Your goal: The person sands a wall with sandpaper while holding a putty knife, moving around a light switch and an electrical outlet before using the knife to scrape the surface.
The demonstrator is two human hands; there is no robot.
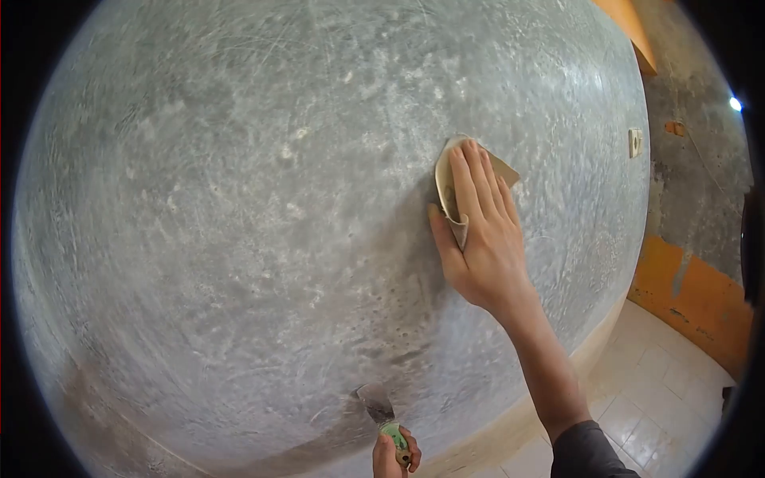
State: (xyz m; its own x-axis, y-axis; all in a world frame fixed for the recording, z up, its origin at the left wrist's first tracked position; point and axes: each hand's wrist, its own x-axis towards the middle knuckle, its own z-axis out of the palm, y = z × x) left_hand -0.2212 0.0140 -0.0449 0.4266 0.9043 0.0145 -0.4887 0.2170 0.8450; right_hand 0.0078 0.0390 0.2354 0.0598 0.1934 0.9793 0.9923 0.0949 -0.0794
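Note:
My right hand lies with its fingers stretched flat over a bent sheet of sandpaper, pressing it to the grey wall. The sheet's left edge curls up between my thumb and index finger. Low in the view, my left hand is closed around the green and tan handle of a putty knife. The knife's metal blade points up and overlaps the lower wall.
A white wall switch or socket sits near the wall's right edge. Beyond it is another wall with an orange lower band. Pale floor tiles spread at lower right. An orange edge shows at upper right.

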